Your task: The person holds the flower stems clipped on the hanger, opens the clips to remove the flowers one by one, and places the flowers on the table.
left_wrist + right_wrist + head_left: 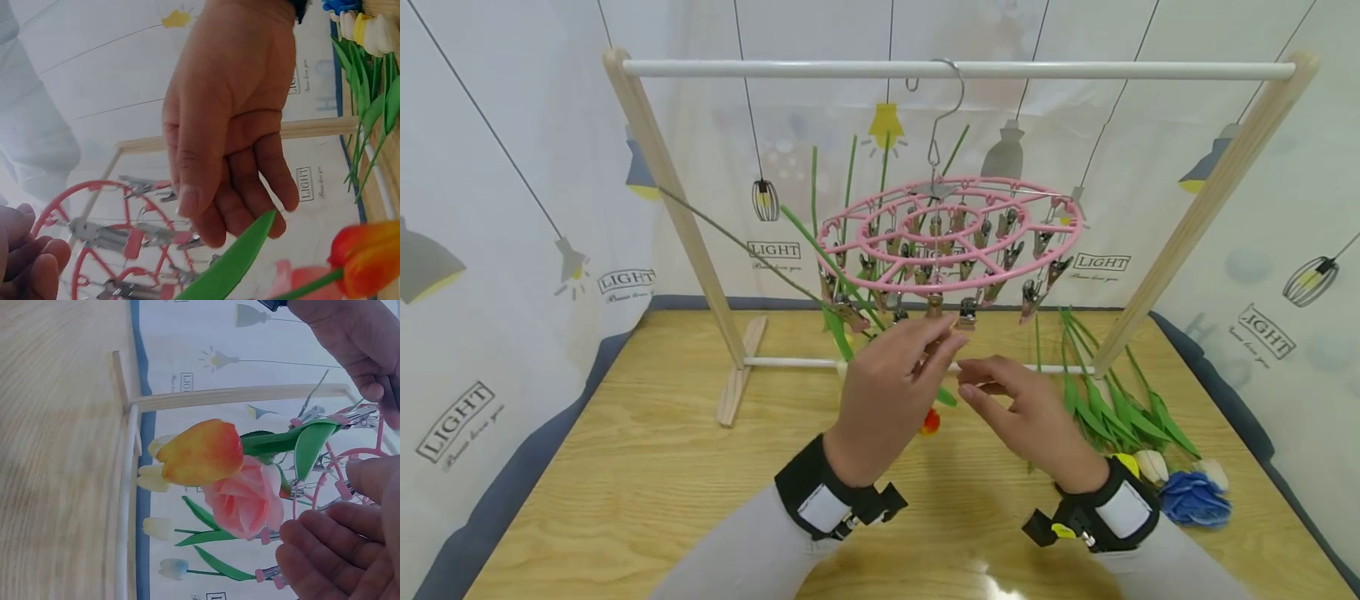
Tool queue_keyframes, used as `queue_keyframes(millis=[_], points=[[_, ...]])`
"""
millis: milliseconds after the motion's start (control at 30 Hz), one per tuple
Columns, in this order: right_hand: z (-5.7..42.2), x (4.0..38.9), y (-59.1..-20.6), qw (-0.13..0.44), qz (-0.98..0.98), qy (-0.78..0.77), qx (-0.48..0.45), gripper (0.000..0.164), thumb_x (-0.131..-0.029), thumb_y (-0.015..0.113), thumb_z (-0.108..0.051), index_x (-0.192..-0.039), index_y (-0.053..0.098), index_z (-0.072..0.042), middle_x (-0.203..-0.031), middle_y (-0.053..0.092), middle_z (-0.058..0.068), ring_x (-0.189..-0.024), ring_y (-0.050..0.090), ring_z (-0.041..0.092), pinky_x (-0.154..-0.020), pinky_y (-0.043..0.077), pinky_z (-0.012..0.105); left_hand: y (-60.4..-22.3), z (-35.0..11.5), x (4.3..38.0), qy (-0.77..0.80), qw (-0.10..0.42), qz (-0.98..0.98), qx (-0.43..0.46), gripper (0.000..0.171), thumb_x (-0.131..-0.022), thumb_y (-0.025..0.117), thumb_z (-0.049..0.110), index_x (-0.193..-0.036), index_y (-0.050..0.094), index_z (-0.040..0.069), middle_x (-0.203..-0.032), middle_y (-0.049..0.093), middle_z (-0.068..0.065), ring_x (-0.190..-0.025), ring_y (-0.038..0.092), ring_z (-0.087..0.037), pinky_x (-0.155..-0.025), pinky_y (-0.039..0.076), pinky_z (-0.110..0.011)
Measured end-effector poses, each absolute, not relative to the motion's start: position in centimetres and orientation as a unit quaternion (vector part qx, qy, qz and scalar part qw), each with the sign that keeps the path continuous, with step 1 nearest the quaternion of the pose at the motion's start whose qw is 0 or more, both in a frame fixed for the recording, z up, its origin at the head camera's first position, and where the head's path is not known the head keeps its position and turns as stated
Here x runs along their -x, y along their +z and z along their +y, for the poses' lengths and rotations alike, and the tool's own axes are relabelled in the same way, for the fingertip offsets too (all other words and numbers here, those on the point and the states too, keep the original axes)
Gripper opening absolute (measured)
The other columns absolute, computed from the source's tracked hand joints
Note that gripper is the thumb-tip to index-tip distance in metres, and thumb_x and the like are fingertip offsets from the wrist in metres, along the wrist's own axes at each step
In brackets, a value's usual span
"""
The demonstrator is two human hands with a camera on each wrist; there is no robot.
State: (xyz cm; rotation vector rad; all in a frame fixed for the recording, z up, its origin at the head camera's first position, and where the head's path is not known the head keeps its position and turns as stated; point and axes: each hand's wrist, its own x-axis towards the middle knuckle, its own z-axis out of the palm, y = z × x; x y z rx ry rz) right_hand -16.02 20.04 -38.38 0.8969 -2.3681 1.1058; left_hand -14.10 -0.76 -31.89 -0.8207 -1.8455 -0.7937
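Observation:
Two bare hands are raised beneath a round pink clip hanger (951, 283) that hangs from a white rail. My left hand (880, 400) is at the hanger's front, fingertips beside a metal clip (967, 312), thumb and fingers apart with nothing seen between them. To its right, my right hand (1037, 412) has loosely bent fingers and holds nothing. An orange-red tulip (203, 453) hangs head down, its stem reaching up to a clip near the left fingers. A pink flower (247, 497) and several white tulips hang beside it. In the head view the left hand hides most of these flowers.
A wooden stand with a white rail (820, 70) straddles the wooden table (647, 467). Several flowers lie at the right, among them a blue flower (1195, 498) and green leaves (1112, 412). Bare stems (850, 179) poke above the hanger's left side. A printed cloth hangs behind.

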Motion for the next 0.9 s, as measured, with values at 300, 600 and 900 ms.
queue_keyframes(millis=[300,600,900], points=[[17.6,15.8,-38.0,0.257,-0.816,0.400,-0.329,0.036,-0.094,0.074,0.000,-0.129,0.069,-0.003,-0.114,0.075,0.007,-0.101,0.073,0.021,-0.086,0.061,0.027,-32.6,-5.2,14.2,-0.401,0.503,-0.709,0.287,0.012,-0.095,0.075,0.004,-0.105,0.076,-0.002,-0.085,0.074,-0.012,-0.065,0.064,-0.016,-0.058,0.053,-0.023],[14.9,15.5,-37.3,0.246,-0.822,0.418,-0.299,0.042,-0.091,0.081,-0.011,-0.130,0.070,-0.003,-0.122,0.072,0.010,-0.107,0.071,0.022,-0.090,0.061,0.034,-34.0,-7.8,15.5,-0.483,0.434,-0.731,0.209,0.016,-0.100,0.069,0.008,-0.112,0.076,-0.001,-0.086,0.072,-0.011,-0.067,0.066,-0.017,-0.058,0.051,-0.022],[12.2,15.6,-37.0,0.188,-0.842,0.441,-0.249,0.049,-0.089,0.085,-0.022,-0.133,0.068,-0.008,-0.124,0.070,0.008,-0.106,0.070,0.021,-0.090,0.062,0.039,-34.8,-8.8,15.8,-0.534,0.366,-0.741,0.180,0.022,-0.105,0.065,0.020,-0.114,0.076,0.004,-0.094,0.077,-0.007,-0.075,0.067,-0.015,-0.055,0.045,-0.022]])
